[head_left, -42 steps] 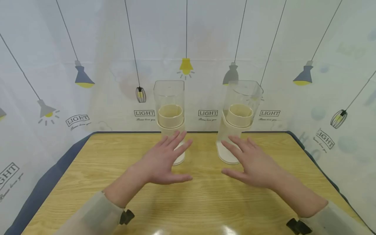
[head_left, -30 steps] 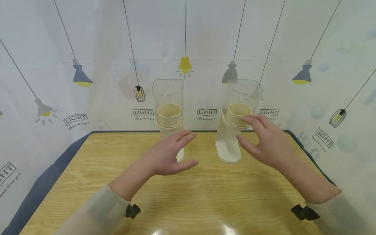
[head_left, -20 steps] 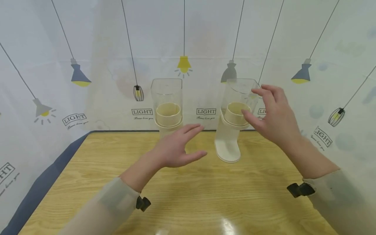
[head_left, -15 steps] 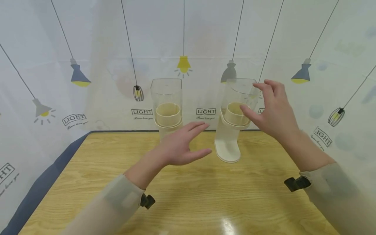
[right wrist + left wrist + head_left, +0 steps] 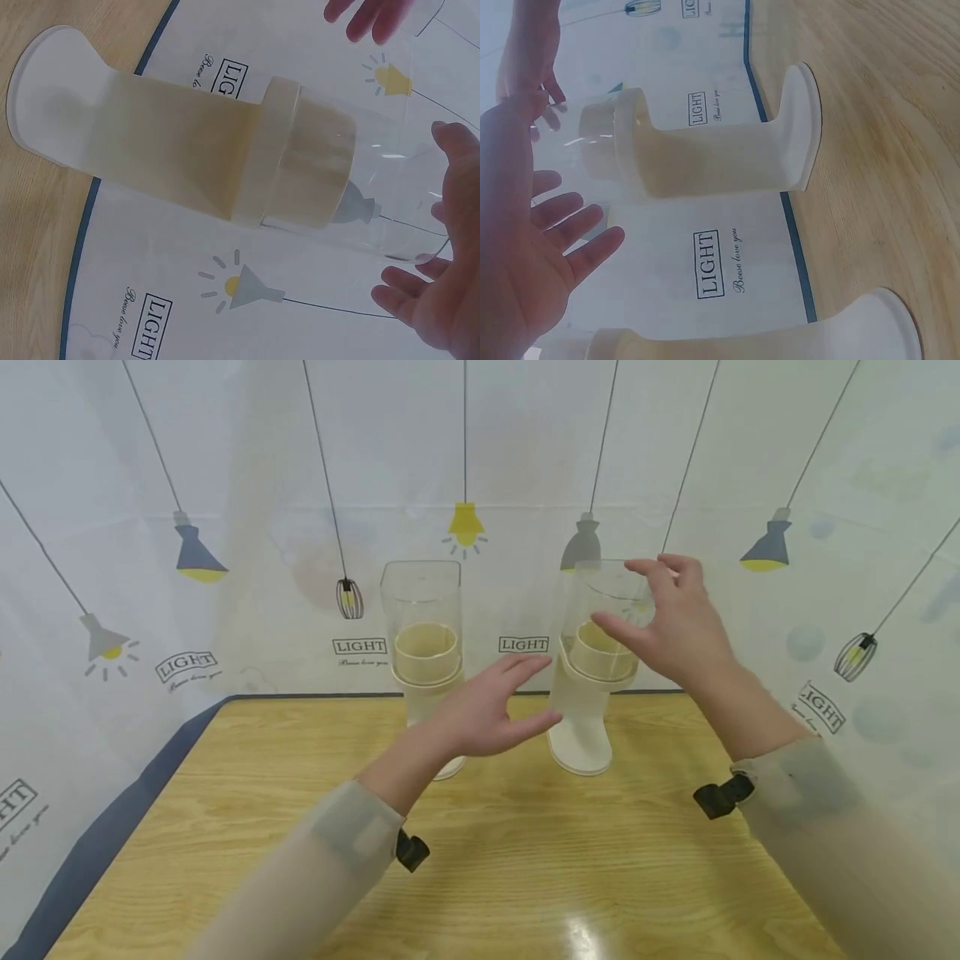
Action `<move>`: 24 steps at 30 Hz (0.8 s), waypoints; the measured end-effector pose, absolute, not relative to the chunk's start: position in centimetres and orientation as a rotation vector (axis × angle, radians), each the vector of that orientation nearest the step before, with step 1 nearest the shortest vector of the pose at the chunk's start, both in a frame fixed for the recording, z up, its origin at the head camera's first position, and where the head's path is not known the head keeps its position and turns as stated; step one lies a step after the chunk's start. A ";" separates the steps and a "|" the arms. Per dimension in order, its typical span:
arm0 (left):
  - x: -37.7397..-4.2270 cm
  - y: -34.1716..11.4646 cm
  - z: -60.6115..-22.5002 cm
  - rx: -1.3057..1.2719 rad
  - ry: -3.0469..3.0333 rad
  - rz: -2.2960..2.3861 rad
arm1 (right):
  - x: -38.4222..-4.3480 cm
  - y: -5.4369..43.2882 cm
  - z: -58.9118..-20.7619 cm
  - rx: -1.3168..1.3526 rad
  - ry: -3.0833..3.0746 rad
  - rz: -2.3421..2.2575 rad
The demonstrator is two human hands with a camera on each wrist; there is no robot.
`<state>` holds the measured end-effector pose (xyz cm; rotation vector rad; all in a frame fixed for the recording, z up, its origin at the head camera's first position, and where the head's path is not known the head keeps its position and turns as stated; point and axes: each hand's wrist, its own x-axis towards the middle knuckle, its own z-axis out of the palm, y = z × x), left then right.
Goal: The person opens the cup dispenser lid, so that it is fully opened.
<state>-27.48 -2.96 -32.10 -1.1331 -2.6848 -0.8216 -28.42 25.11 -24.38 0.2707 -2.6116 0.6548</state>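
Note:
Two matching dispenser-like stands are upright near the table's back edge, each with a cream body, a rounded white foot and a clear open-topped container. My right hand (image 5: 678, 627) is at the upper right of the right stand (image 5: 581, 739), fingers and thumb spread about its clear container (image 5: 390, 165). Whether it touches the plastic, I cannot tell. My left hand (image 5: 487, 706), fingers extended and thumb apart, hovers between the stands and holds nothing. It partly covers the left stand (image 5: 427, 668). In the left wrist view, the left palm (image 5: 525, 270) lies beside the right stand's container.
A wooden table (image 5: 525, 860) lies beneath both arms, with a dark blue edge at the back and left. Close behind the stands hangs a white curtain (image 5: 277, 635) printed with lamps. Black wrist cameras (image 5: 411, 850) sit on both sleeves.
My right hand has risen from in front of the right stand to its container's top, then shifted slightly left. My left hand has moved right and up from the left stand. Both stands stay put.

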 end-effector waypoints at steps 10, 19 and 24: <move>-29.4 -1.1 -32.5 -1.058 -2.743 -0.903 | -29.3 24.9 -24.8 0.307 -2.648 0.680; -31.1 0.0 -33.0 -1.035 -2.729 -0.972 | -29.7 25.4 -25.6 0.361 -2.512 0.723; -31.9 0.5 -33.6 -1.007 -2.704 -1.087 | -29.7 25.8 -25.8 0.395 -2.509 0.788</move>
